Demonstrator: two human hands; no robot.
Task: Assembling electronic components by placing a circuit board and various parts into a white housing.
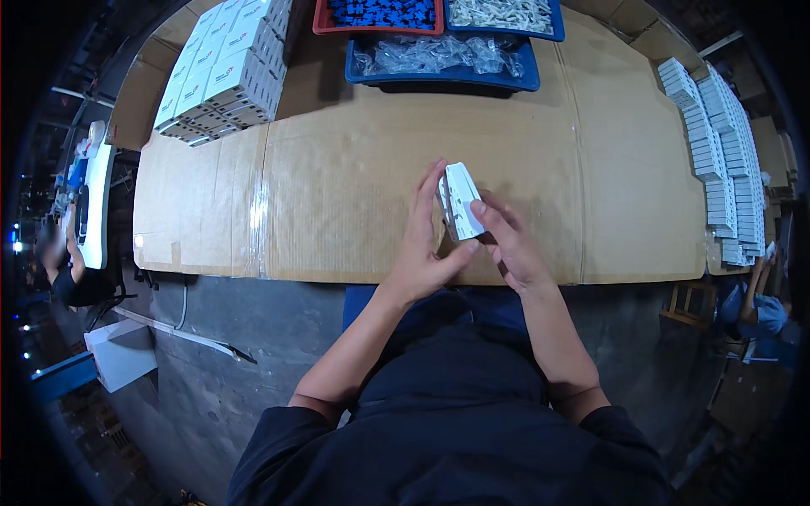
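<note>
- Two bare hands gripped one white boxy plastic piece (461, 202) between them: the left hand (418, 253) with fingers along its left side and thumb by its near end, the right hand (520, 255) with thumb pressed on its right side.
- From my remote view, it sat nearer than the long blue plastic tray (526, 83) of crumpled clear bags (439, 57), well apart from it.
- I judged it light and stiff, perhaps slippery on its smooth faces; its long side edges seemed the surest hold. Fragility I couldn't tell.
- Its long axis ran toward the tray, far end leaning slightly left.
</note>
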